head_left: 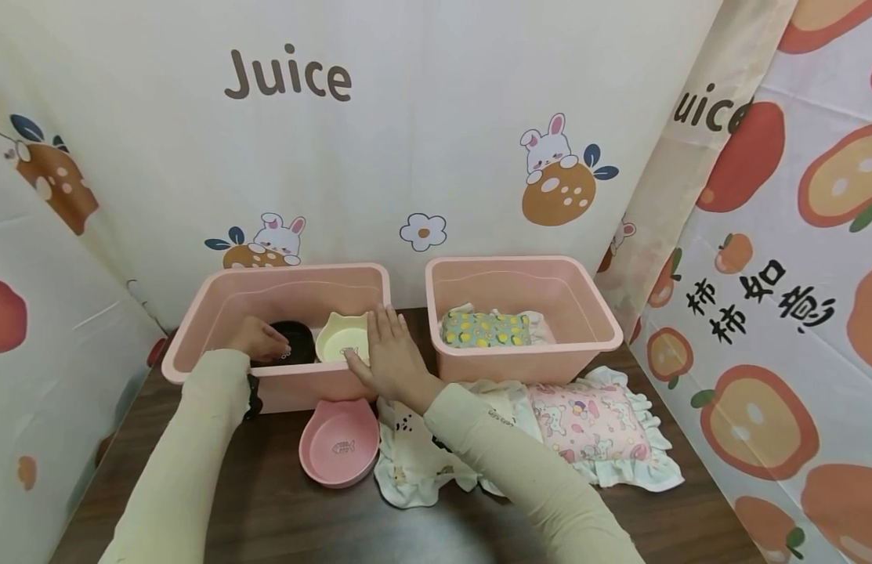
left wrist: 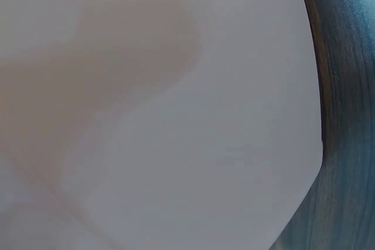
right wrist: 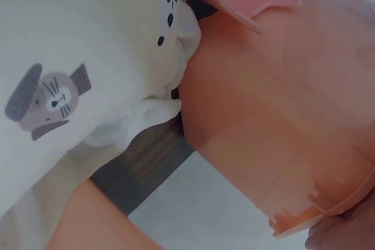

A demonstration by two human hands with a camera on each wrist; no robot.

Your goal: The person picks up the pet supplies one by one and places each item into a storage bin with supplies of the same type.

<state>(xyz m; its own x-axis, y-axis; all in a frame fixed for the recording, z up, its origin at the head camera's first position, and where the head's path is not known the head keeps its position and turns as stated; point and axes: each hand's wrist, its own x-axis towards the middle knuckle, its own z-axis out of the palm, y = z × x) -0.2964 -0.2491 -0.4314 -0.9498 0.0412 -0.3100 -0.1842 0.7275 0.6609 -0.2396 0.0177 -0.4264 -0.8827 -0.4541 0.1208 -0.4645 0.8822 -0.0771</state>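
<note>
My left hand (head_left: 259, 340) reaches over the front rim of the left pink bin (head_left: 294, 389). Its curled fingers hold the left side of a black pet bowl (head_left: 303, 335) with a fishbone print; the bowl's far left edge is hidden behind them. Beside that bowl sits a pale yellow cat-eared pet bowl (head_left: 342, 345), also inside the bin. My right hand (head_left: 396, 356) lies with straight fingers over the bin's right rim, its thumb overlapping the yellow bowl's edge. The left wrist view shows mostly the bin's blurred pale wall (left wrist: 234, 144).
A pink cat-eared bowl (head_left: 340, 446) stands on the dark wood table (head_left: 266, 501) before the left bin. To its right lie a cream frilled cushion (head_left: 414, 446) and a pink frilled cushion (head_left: 591, 423). The right pink bin (head_left: 520, 364) contains a lemon-print cushion (head_left: 485, 330).
</note>
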